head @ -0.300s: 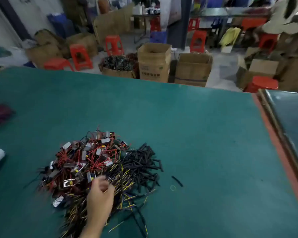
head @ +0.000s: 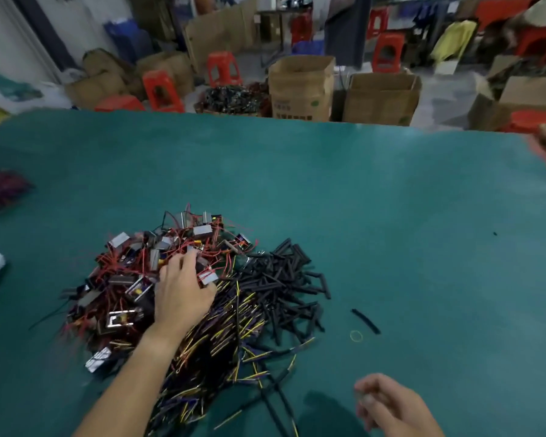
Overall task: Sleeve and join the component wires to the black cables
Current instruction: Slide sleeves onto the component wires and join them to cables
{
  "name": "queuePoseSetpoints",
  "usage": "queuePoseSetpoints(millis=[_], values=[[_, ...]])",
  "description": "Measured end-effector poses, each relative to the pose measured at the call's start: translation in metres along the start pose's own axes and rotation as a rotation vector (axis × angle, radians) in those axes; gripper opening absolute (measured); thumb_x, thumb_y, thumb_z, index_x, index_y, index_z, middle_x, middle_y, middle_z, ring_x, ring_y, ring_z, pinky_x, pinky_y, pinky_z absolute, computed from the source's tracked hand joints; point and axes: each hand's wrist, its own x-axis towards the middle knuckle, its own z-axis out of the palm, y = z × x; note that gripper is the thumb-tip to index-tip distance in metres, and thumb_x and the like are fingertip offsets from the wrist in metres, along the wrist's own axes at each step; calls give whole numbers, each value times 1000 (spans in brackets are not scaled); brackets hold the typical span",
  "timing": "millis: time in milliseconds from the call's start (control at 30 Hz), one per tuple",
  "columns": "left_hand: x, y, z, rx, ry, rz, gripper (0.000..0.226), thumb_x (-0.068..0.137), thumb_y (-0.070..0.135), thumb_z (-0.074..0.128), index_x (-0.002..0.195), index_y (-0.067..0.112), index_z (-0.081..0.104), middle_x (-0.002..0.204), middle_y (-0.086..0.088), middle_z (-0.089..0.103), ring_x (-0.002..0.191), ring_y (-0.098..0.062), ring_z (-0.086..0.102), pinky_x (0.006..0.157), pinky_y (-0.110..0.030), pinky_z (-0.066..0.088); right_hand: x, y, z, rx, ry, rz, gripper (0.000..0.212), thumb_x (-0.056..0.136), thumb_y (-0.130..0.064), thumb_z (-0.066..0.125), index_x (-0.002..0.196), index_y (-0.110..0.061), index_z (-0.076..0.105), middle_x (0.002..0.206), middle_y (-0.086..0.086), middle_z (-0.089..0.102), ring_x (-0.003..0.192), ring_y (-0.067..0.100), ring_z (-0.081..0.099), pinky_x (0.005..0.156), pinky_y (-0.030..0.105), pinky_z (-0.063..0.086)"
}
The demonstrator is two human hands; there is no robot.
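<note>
A: Where was the left hand (head: 183, 291)?

B: Just left of centre, on the heap of components (head: 133, 279). The bare forearm ran up from the bottom edge, slanting to the upper right, with the wrist nearly straight and the palm turned down.

A: And its fingers?

B: They were bent downward and a little spread, with the tips (head: 188, 258) sunk among the red wires and grey blocks. The thumb lay beside a white-labelled block. I could not tell whether they gripped anything.

A: The right hand (head: 388, 405)?

B: It was low in the lower right of the frame, above the table (head: 391, 216) and well apart from the heap. Its back faced up and its fingers were loosely curled, the thumb near the forefinger. It was too blurred to tell whether they pinched anything.

A: Where were the cables (head: 221, 342)?

B: They were piled below and right of the left hand, black with yellow ends, spilling toward the bottom edge and touching the components.

A: And the sleeves (head: 284, 279)?

B: They made a black pile right of the components, just right of centre. One stray sleeve (head: 365, 321) lay further right, with a yellow band (head: 356, 335) just beside it.

A: Beyond the table?

B: Boxes (head: 301, 89) and red stools (head: 163, 89) stood along the top of the frame.
</note>
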Motion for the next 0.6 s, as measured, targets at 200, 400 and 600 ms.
queuePoseSetpoints(millis=[200,400,600], values=[[-1,-17,11,-90,226,125,38,83,19,75,118,16,62,109,-4,59,94,-22,56,79,-34,46,26,0,-2,-137,-32,-220,19,93,2,53,88,-13,64,73,4,73,60,12,62,70,28,51],[-8,-11,-3,-13,190,234,14,88,20,70,90,8,76,89,-10,73,85,-32,65,82,-37,53,13,15,6,-313,-19,-418,21,94,-6,54,87,-22,65,77,0,73,66,14,61,72,41,53],[-51,-20,-29,-263,362,203,22,91,25,64,89,8,77,79,-14,71,79,-33,66,72,-35,50,-54,33,35,-304,90,-502,21,92,-2,54,84,-18,65,70,1,72,59,10,60,63,29,49]])
